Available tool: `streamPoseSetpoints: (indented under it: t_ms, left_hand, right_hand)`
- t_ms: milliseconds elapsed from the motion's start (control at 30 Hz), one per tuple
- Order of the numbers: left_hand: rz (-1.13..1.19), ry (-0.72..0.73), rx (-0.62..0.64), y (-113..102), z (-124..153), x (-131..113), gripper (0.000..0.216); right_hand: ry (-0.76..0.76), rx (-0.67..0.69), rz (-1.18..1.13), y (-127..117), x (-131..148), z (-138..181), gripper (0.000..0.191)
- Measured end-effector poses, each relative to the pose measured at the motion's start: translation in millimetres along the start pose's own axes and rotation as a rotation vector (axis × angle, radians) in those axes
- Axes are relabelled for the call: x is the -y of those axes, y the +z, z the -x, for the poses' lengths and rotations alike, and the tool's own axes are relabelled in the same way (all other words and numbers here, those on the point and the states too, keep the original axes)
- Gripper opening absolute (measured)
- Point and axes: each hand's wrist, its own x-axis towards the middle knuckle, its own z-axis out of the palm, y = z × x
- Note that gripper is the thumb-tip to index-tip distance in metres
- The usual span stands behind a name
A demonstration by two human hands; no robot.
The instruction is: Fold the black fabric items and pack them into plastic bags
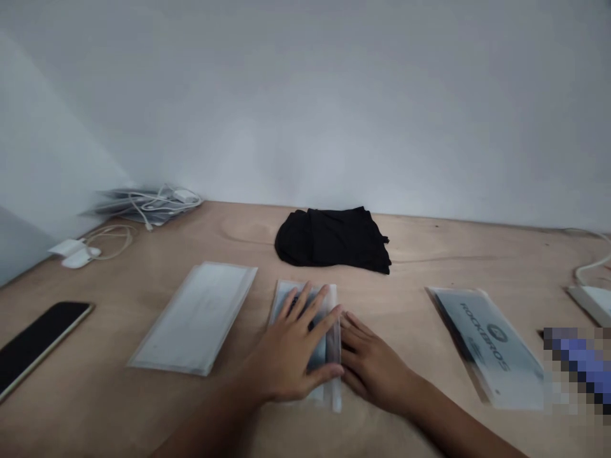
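Observation:
My left hand (291, 343) lies flat on a clear plastic bag (330, 353) with its fingers spread, covering most of a dark-and-white insert inside. My right hand (370, 366) rests on the plywood table (443, 273), with its fingertips against the bag's right edge. To the left of the hands lies a flat, sealed whitish plastic pack (195, 318). To the right is a plastic pack printed ROCKBROS (484, 343), slightly blurred. A folded black cloth (331, 240) sits beyond the hands.
A dark smartphone (41, 343) lies at the left edge of the view. White cables and flat packets (147, 205) are piled in the far left corner, near white earphones with a charger (76, 254). A white corded device (592, 304) sits at the right, beside a pixelated blur (577, 369). A wall runs behind the table.

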Motion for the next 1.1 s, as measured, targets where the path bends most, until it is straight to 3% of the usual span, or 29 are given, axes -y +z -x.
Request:
streamPoseSetpoints:
  t_ms: [133,267,367,500,600,700,800,933,1000,1100]
  left_hand:
    - [0.000,0.102,-0.090,8.4,24.5,-21.6,0.048]
    - [-0.089,0.096,-0.148,26.1,37.3,-30.2,0.021]
    - [-0.039,0.053,-0.097,28.1,37.7,-25.2,0.026]
    - [0.213,-0.081,-0.006,34.3,42.0,-20.8,0.048]
    - [0.387,-0.221,0.022,56.0,50.2,-26.5,0.065]
    - [0.456,-0.186,0.116,73.8,55.0,-35.9,0.066]
    - [0.427,-0.153,0.145,62.9,49.3,-41.0,0.065]
    - [0.233,0.044,0.125,19.8,27.2,-37.5,0.065]
    - [0.134,0.006,0.123,7.6,14.3,-33.5,0.072]
    - [0.045,-0.116,0.152,11.5,-0.4,-28.3,0.076]
  right_hand:
    - [-0.026,-0.152,-0.025,-7.2,2.2,12.9,0.027]
    - [-0.127,-0.210,-0.053,-11.7,19.0,21.4,0.013]
    - [-0.169,-0.232,-0.011,-9.0,31.1,21.8,0.006]
    - [-0.198,-0.253,0.086,-4.6,25.6,20.8,0.021]
    - [-0.079,-0.268,0.247,-7.6,0.3,14.5,0.027]
    - [0.087,-0.282,0.360,-13.4,-30.3,2.4,0.023]
    - [0.162,-0.283,0.367,-14.4,-48.3,-6.7,0.021]
    - [0.255,-0.287,0.329,-9.2,-48.6,-4.3,0.024]
    - [0.309,-0.305,0.296,-8.9,-43.6,1.5,0.024]
    - [0.358,-0.311,0.238,-12.2,-32.0,12.0,0.016]
